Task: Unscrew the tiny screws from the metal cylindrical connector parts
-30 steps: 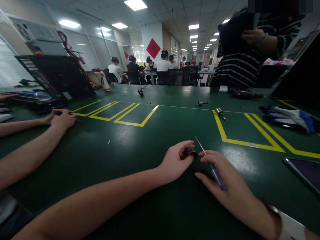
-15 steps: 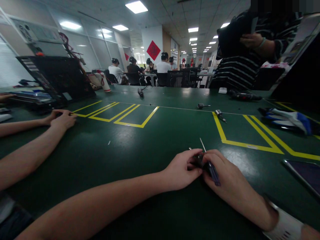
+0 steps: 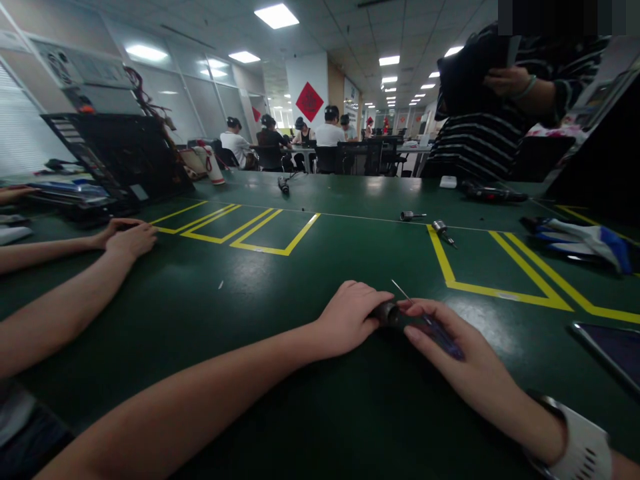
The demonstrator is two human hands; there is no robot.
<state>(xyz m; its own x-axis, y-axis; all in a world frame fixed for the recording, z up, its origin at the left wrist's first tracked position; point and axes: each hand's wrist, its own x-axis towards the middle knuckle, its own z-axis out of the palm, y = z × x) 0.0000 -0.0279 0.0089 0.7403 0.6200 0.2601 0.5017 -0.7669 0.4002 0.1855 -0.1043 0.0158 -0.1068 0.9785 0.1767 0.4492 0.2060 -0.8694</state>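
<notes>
While the left hand (image 3: 350,319) grasps a dark metal cylinder (image 3: 389,315) between thumb and fingers, the right hand (image 3: 455,340) is closed around a screwdriver (image 3: 443,337) with a purplish, see-through handle. The cylinder is just above the near part of the green table (image 3: 280,293), between the two hands, its open end turned towards the right hand. The screwdriver's thin shaft sticks up past the right fingertips and slants away to the left (it passes beside the cylinder, not visibly into it). Whether the right fingertips also touch the cylinder looks uncertain, since that spot is dark and a little blurred.

Further off, a small metal part (image 3: 408,216) lies on its side near a second metal part (image 3: 441,231), which rests at the corner of a yellow tape outline (image 3: 505,293). Over to the right are blue-and-white gloves (image 3: 595,241) and, nearer, a flat dark-screened device (image 3: 613,350). A black tool (image 3: 493,192) lies beyond the gloves, beside a small white case (image 3: 449,181). Across the table stands a person in striped clothing (image 3: 473,147); at far left, another person's hands (image 3: 130,239) rest close together.
</notes>
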